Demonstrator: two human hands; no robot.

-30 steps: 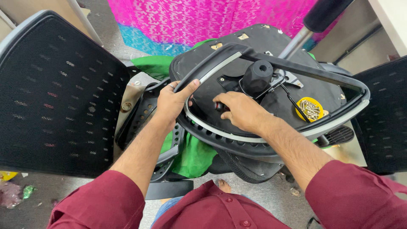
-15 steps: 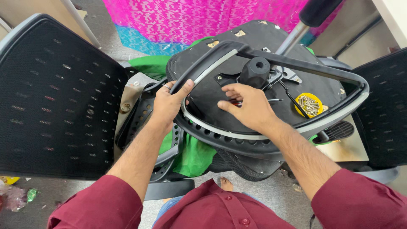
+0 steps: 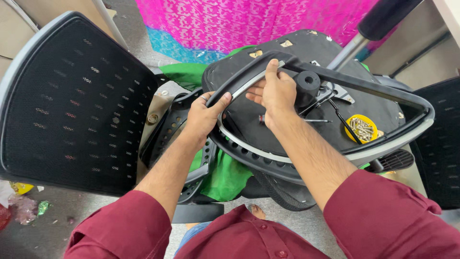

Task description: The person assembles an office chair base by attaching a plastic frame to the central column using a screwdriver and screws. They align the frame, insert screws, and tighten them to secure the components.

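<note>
An upturned black office chair seat (image 3: 383, 108) lies in front of me with a black and grey loop-shaped armrest frame (image 3: 364, 86) resting over it. My left hand (image 3: 205, 114) grips the frame's left corner, thumb on top. My right hand (image 3: 275, 91) is closed over the frame's upper bar, just left of the round black hub (image 3: 306, 82) of the seat mechanism. A screwdriver (image 3: 292, 120) lies on the seat under my right wrist. A yellow dish of screws (image 3: 362, 128) sits on the seat to the right.
A black mesh chair back (image 3: 72, 100) stands to the left. Green cloth (image 3: 225, 175) lies under the seat, pink and blue patterned fabric (image 3: 249, 24) behind it. Another mesh panel (image 3: 443, 144) is at the right edge. Scraps litter the floor (image 3: 28, 206) at lower left.
My right hand has risen from the middle of the seat to the frame's upper bar and closed on it. My left hand has stayed at the frame's left corner.
</note>
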